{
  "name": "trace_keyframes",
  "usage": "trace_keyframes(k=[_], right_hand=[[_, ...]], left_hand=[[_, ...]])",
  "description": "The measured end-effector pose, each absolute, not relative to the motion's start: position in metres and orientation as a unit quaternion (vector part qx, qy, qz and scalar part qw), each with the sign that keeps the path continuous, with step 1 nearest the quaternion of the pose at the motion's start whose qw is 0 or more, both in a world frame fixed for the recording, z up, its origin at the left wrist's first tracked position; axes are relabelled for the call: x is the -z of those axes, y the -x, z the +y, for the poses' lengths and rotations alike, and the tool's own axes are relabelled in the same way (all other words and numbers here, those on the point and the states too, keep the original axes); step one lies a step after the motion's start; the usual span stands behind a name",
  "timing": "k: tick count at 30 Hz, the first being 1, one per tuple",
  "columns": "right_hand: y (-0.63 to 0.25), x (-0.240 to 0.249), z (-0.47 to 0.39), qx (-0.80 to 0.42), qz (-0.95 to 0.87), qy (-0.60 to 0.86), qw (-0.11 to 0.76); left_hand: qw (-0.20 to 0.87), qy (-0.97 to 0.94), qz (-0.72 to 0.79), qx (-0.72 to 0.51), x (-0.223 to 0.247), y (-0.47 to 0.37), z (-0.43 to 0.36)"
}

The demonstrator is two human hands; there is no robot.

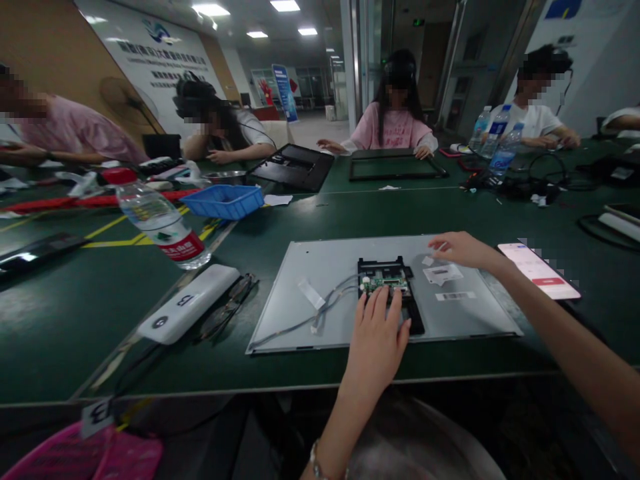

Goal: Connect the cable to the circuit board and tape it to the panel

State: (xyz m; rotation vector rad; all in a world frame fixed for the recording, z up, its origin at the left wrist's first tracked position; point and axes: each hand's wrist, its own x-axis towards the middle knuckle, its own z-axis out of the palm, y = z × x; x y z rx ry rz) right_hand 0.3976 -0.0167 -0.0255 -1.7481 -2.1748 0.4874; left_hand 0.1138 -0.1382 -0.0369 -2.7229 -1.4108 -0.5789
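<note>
1. In the head view, my left hand (pixel 377 327) reaches forward from the lower edge, with its back turned up. The fingers are a little spread and bent softly, and the fingertips lie at the green circuit board (pixel 385 284). The thumb is apart from the fingers, beside the black bracket (pixel 416 319). This hand is not closed around anything, as far as I see.
2. My right hand (pixel 463 250) comes in from the right side, with the forearm slanting across the right corner of the panel (pixel 283 287). The wrist is bent so that the fingers point to the left. The fingertips are close to a small white tab (pixel 428 261); I cannot tell if they pinch it. My two hands are apart from each other.
3. The panel lies flat on the green table (pixel 320 213), near its front edge. The bracket with the circuit board is on the middle of the panel, and the grey cable (pixel 287 330) runs from the board to the left front corner.
4. On the panel, a white label (pixel 443 274) is just below the right hand. A lit phone (pixel 540 270) lies to the right, beyond the right forearm. To the left of the panel I see glasses (pixel 227 310) and a white power bank (pixel 187 305).
</note>
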Motion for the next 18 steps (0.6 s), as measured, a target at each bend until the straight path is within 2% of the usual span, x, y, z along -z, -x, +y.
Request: trace_keyframes(k=[4,7,14,18], right_hand=[[-0.387,0.019,-0.051,-0.121,-0.806,0.557,0.158],[-0.378,0.02,-0.073,-0.142,-0.825,0.524,0.16],[-0.371,0.03,-0.085,-0.178,-0.772,0.584,0.18],[-0.373,0.033,-0.082,-0.151,-0.756,0.614,0.167]], left_hand=[[0.01,0.874,-0.45,0.184,0.037,-0.114,-0.139],[0.012,0.875,-0.448,0.185,0.037,-0.114,-0.139],[0.024,0.876,-0.446,0.184,0.036,-0.113,-0.14],[0.025,0.876,-0.444,0.185,0.036,-0.113,-0.14]])
